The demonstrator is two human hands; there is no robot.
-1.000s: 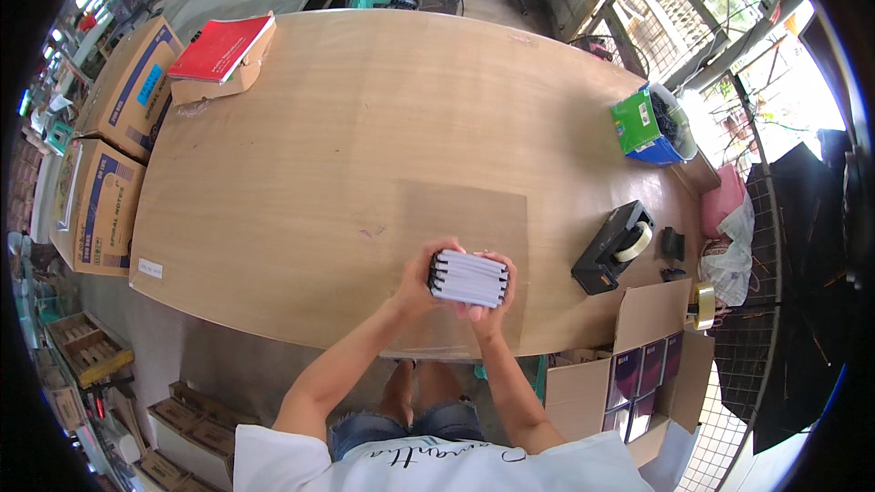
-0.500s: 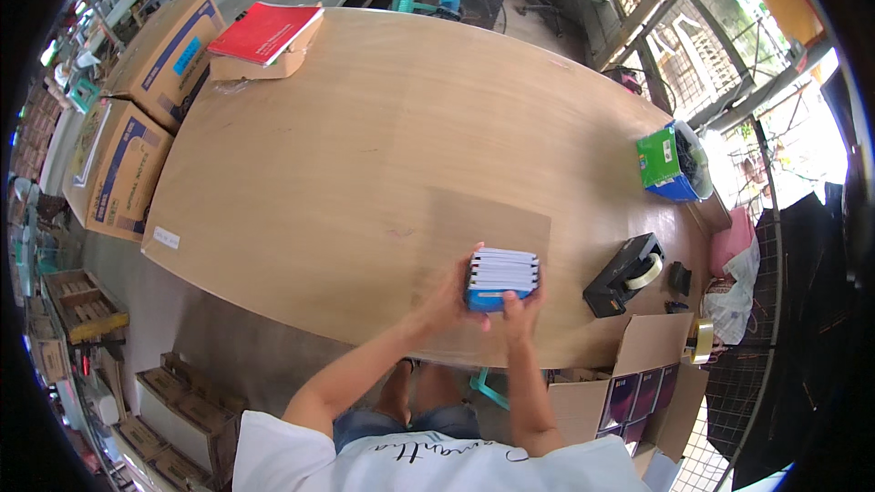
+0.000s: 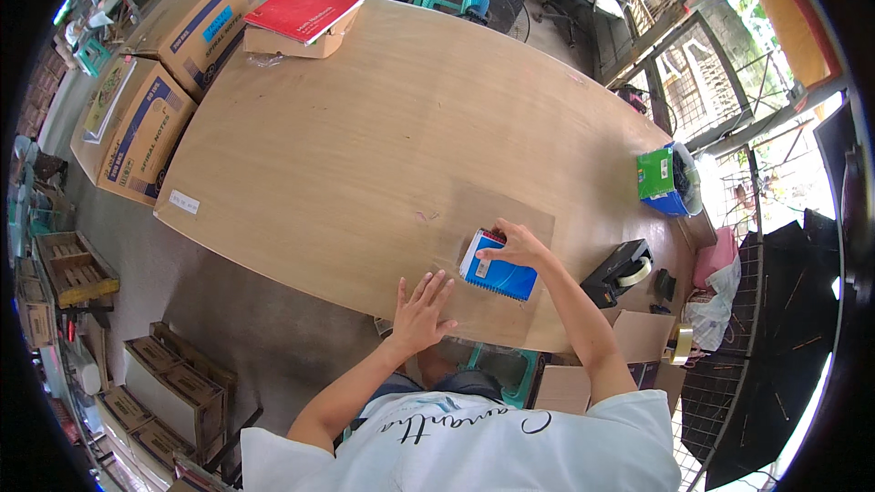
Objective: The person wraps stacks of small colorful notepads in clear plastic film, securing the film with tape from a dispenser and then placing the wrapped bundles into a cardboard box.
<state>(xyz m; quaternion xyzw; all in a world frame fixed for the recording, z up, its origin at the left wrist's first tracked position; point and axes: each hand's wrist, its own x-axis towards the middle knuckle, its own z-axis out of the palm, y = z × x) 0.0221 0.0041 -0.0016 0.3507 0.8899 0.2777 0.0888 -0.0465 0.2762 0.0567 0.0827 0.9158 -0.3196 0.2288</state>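
Note:
A small stack of blue-covered spiral notepads (image 3: 512, 280) lies over a thin brown sheet (image 3: 520, 319) near the front edge of the table. My right hand (image 3: 513, 246) grips the stack at its far edge, thumb on the top cover and fingers over the far side. White page edges show along the stack's left side, and a spiral binding runs along its near edge. To the left of the stack, my left hand (image 3: 422, 314) is spread with its fingers apart, holding nothing, close to the table's edge.
Right of the stack stands a black tape dispenser (image 3: 618, 273); beyond it is a green and blue box (image 3: 663, 180). An open carton (image 3: 643, 337) sits below the table's right corner. At the far left are stacked cartons (image 3: 150, 128) and a red book (image 3: 305, 11).
Both hands held the stack upright with page edges up; now it lies cover up. My left hand has let go and moved left, while my right hand has shifted to the far edge.

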